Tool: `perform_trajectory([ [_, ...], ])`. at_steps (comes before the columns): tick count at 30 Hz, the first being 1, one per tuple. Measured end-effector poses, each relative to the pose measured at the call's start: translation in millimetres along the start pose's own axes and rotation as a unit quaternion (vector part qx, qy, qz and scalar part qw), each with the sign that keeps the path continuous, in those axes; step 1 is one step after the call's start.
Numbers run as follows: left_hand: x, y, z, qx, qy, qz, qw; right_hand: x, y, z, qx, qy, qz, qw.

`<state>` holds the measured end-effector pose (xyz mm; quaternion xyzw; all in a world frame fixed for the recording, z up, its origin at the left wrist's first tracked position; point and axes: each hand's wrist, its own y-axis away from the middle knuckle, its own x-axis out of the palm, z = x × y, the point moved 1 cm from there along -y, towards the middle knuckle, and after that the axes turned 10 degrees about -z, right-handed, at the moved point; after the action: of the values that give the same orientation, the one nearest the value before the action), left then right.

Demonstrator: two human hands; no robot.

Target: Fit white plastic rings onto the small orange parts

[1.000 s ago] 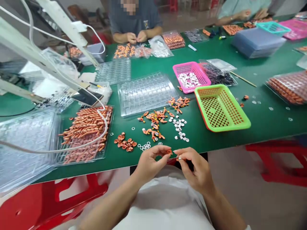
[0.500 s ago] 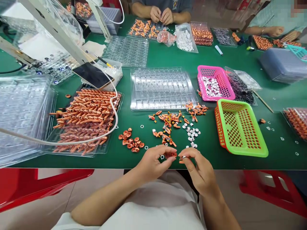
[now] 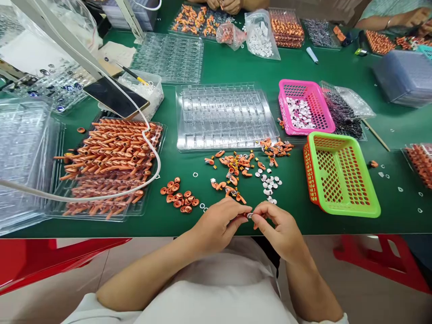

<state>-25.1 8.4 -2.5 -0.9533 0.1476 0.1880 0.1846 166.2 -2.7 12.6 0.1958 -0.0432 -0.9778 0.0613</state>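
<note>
Just above the table's front edge, my two hands meet at the fingertips. My left hand [image 3: 216, 225] pinches a small orange cup-shaped earbud cover [image 3: 245, 215], mostly hidden by the fingers. My right hand [image 3: 281, 229] is closed on an orange earbud housing [image 3: 255, 226] with a stem; a whitish disc [image 3: 250, 216] shows between the two parts. Beyond the hands lie loose orange earbud housings [image 3: 236, 166] with yellow bits. White round discs [image 3: 270, 182] are scattered to their right, and orange cup covers [image 3: 178, 198] are grouped at the left.
A green basket [image 3: 376, 209] stands at right, a pink basket [image 3: 329, 128] behind it. Clear plastic trays [image 3: 226, 117] lie ahead. A tray of orange stems [image 3: 111, 157], a white cable [image 3: 155, 166] and a phone [image 3: 116, 96] are left. Other people's hands [image 3: 226, 5] work across the table.
My hands have come together, bringing the orange cover and the housing against each other. The view has tilted slightly downward.
</note>
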Motion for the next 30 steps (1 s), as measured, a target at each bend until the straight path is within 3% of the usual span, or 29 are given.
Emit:
perform_trajectory([
  [8,2.8,-4,-2,0.005,-0.004,0.003,1.000,-3,-3,-5,0.037,0.006,0.007,0.999],
  [18,2.8,-5,-4,-0.018,-0.031,-0.004,0.999,-3,-8,-1,0.029,0.009,0.017,0.999],
  [30,8.9,-3,2,0.005,-0.043,-0.028,0.999,-4,-11,-4,0.079,-0.016,0.059,0.995],
])
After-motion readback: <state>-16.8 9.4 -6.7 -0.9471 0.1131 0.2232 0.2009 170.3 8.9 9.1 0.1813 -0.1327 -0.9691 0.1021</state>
